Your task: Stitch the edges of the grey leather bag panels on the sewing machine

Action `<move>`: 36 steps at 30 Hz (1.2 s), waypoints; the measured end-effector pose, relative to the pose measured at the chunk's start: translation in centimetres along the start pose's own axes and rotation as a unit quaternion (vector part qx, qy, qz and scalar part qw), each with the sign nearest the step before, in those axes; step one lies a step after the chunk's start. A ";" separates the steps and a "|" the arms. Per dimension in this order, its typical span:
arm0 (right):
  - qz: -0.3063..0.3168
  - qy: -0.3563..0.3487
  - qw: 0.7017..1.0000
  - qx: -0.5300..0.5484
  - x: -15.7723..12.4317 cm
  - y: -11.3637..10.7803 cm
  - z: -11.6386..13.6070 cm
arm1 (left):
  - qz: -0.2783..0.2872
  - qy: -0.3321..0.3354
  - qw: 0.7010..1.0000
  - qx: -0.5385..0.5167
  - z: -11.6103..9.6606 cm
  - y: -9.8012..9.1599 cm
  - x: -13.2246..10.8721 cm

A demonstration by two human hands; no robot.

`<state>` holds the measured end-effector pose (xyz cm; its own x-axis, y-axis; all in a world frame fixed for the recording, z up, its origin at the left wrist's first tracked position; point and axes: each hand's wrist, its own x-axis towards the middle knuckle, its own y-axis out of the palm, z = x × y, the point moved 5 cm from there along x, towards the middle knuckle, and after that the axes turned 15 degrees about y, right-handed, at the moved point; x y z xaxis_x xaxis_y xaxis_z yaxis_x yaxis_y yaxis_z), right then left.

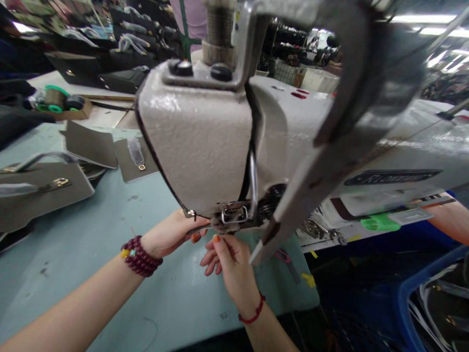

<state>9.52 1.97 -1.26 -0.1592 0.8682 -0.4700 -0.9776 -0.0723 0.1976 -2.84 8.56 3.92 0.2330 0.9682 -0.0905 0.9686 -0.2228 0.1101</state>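
The head of a sewing machine (194,142) fills the middle of the view. Below it, my left hand (176,232) reaches in with fingers closed on a thin grey strap (200,229), which runs toward the presser area. My right hand (232,259) is just to the right and lower, thumb and forefinger pinched together near the strap's edge and the other fingers loosely curled; what lies in the pinch is hidden. A rectangular metal loop (234,213) shows at the bottom of the machine head, above my hands. The needle is hidden.
Grey bag panels (44,190) with gold buckles lie on the green tabletop (128,283) at left. Thread spools (56,100) sit in a box behind. Pink-handled snips (284,256) lie under the machine. A blue bin (406,293) stands at lower right; another person's arm (449,217) shows beyond.
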 end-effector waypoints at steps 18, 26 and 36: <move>0.029 -0.001 1.000 -0.008 -1.2 0.3 0.0 | -0.027 -0.004 0.998 -0.054 1.9 0.0 -0.9; 0.037 -0.003 0.999 -0.004 -1.7 0.1 -0.3 | -0.092 0.001 0.992 -0.087 2.8 0.8 -2.2; 0.040 -0.001 0.999 0.009 -2.3 -0.9 -0.3 | -0.223 -0.003 0.957 -0.185 5.6 4.0 -4.8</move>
<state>10.75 -0.08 -0.65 -0.2369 0.8606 -0.4509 -0.9591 -0.1331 0.2499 0.45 2.39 -0.78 -0.1942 0.9572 -0.2148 0.8750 0.2680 0.4033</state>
